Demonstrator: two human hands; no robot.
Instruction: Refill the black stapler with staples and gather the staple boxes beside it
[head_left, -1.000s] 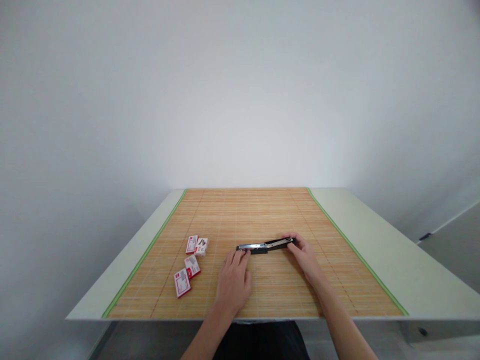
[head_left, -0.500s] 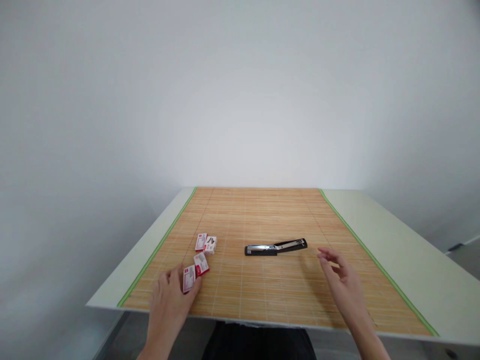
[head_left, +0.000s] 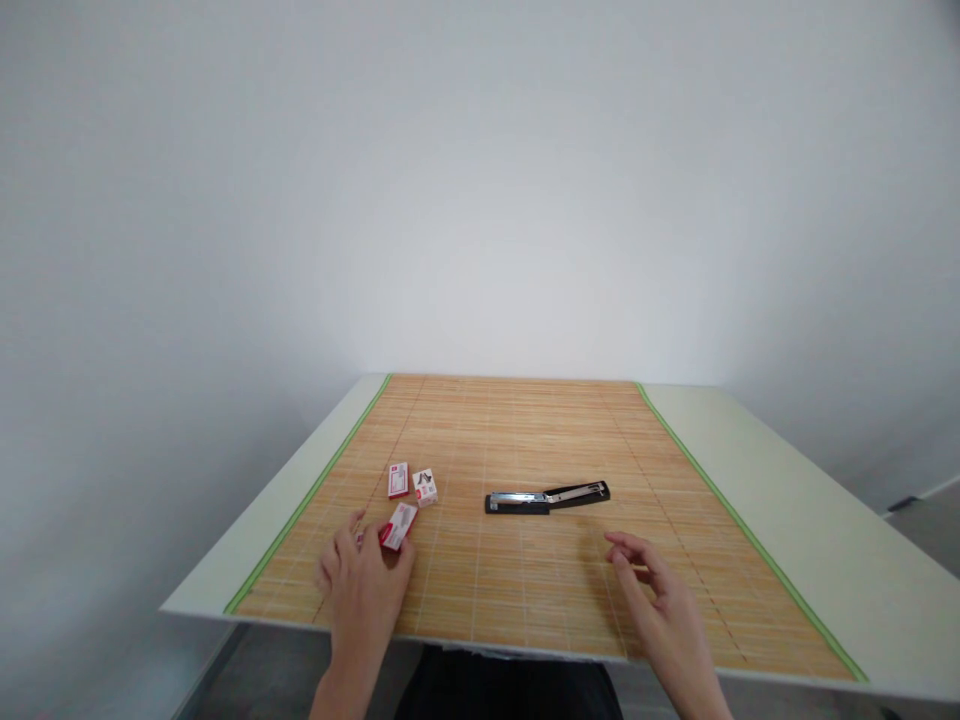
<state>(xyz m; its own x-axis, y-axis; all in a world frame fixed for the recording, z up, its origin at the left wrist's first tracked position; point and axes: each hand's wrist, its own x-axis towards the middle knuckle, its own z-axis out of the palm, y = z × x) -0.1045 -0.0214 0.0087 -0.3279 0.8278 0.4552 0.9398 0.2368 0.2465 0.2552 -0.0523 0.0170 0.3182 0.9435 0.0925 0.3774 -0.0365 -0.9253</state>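
Left hand (head_left: 366, 592) palm down, spread; right hand (head_left: 664, 608) hovering, loosely curled

From here I see the black stapler (head_left: 549, 498) lying unfolded at its hinge, silver metal facing up along both halves, the right half angled slightly toward the far side. Well to its left I make out a small red-and-white box (head_left: 400, 527), turned askew, greyish print on its face. A second box (head_left: 360, 539), just left of that, is mostly covered from my view.
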